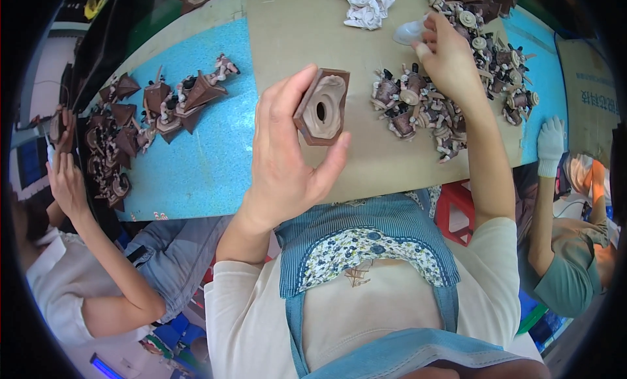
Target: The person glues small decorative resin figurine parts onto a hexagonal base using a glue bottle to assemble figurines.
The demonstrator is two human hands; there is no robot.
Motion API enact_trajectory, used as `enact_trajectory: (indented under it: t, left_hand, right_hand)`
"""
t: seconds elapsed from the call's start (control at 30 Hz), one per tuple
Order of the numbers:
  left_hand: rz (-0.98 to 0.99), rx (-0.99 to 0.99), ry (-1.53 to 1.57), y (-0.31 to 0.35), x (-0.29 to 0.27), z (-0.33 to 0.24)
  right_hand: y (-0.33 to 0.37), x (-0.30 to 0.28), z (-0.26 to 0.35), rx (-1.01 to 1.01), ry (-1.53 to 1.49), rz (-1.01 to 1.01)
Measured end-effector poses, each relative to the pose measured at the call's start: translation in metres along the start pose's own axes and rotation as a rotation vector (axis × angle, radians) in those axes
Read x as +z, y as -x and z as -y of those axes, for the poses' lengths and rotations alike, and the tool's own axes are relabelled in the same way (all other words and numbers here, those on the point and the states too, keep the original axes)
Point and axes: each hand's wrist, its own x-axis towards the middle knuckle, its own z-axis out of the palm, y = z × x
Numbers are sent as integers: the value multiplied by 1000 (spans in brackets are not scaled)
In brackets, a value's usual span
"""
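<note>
My left hand (287,140) grips a brown resin figurine base (323,108) between fingers and thumb. Its underside faces up, with a dark brown angular rim, a paler hollow and a dark oval hole in the middle. My right hand (447,55) is farther off at the right, its fingers curled and the tips close together beside a small translucent plastic dish (408,32). What those tips pinch, if anything, is hidden. Below the right wrist, brown figurines (411,95) with round pale parts lie in a heap, partly covered by my forearm.
More figurines (516,72) pile up at the far right. Others with angular brown bases (157,104) lie on the blue mat (196,176) at left. Crumpled white tissue (362,5) sits at the far edge. Co-workers' hands show at left (65,183) and, gloved (552,144), at right.
</note>
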Motion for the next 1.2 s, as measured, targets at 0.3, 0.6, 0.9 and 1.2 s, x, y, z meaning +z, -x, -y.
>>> enact_trajectory:
  t: [0.3,0.6,0.9,1.2]
  left_hand:
    - [-299,194,20,-2,11,-5]
    - [-426,312,-84,-12,7,-13]
    - [-693,342,41,-30,14,-5]
    - [-849,412,113,-45,12,-1]
  right_hand:
    - [51,-25,16,-287,161,231]
    - [51,-34,19,-155,-131,386]
    - [66,-31,21,3,-752,247]
    - [86,-24,37,127,-1009,128]
